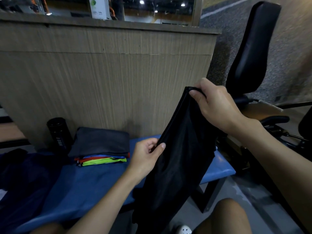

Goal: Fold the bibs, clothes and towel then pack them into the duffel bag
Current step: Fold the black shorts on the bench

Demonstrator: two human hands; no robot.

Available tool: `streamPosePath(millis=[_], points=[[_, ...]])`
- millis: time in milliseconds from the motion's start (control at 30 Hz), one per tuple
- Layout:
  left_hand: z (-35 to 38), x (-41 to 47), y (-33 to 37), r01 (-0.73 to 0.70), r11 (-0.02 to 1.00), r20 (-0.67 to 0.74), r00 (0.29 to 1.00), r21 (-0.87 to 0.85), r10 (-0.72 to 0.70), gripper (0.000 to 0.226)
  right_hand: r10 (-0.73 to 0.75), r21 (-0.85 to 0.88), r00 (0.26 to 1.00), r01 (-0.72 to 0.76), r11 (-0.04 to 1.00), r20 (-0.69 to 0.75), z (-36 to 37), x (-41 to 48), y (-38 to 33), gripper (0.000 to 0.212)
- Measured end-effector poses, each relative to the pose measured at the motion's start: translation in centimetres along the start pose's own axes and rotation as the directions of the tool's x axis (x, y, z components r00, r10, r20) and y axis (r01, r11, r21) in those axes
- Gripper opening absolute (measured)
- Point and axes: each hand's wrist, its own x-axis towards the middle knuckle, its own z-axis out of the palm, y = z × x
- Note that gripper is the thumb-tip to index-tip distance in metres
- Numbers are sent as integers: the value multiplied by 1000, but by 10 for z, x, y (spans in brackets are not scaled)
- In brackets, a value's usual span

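Observation:
A black garment [179, 162] hangs in the air over the right end of the blue bench [217, 168]. My right hand [217, 107] pinches its top edge, held high. Lower down, my left hand [146, 157] grips its left edge. The cloth's bottom drops out of sight below the bench. A folded stack sits at the bench's back: a dark grey folded cloth [101, 141] on top of several folded bibs [103, 160] in red, orange, blue and neon green. A blue cloth [81, 184] lies spread on the bench. A dark navy fabric mass [22, 179] lies at the left; whether it is the duffel bag is unclear.
A black bottle [58, 132] stands at the back left of the bench against a wooden partition [108, 73]. Black padded gym equipment [249, 53] stands to the right, with its frame reaching down beside the bench. My knee [226, 217] shows at the bottom.

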Motion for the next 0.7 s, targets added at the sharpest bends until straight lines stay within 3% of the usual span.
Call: streamPosePath(millis=[133, 333, 467, 567, 633, 700], points=[[-7, -5, -23, 36, 998, -59, 998, 58, -32, 17, 40, 45, 997, -37, 998, -59, 7, 0, 21, 19], [-11, 9, -22, -62, 976, -245, 963, 209, 114, 15, 153, 91, 980, -142, 986, -127, 21, -10, 44, 21], [-27, 31, -2, -122, 918, -223, 950, 377, 218, 12, 235, 155, 955, -208, 966, -180, 26, -12, 55, 26], [-43, 45, 28, -145, 868, -128, 964, 475, 231, 7, 294, 195, 932, -255, 947, -212, 31, -12, 61, 22], [-52, 54, 55, -218, 708, -13, 952, 672, 305, 4, 335, 217, 914, -288, 933, -228, 35, -10, 66, 17], [-52, 61, 83, -272, 419, 108, 921, 866, 374, 16, 374, 249, 896, -316, 916, -240, 39, -9, 72, 16]])
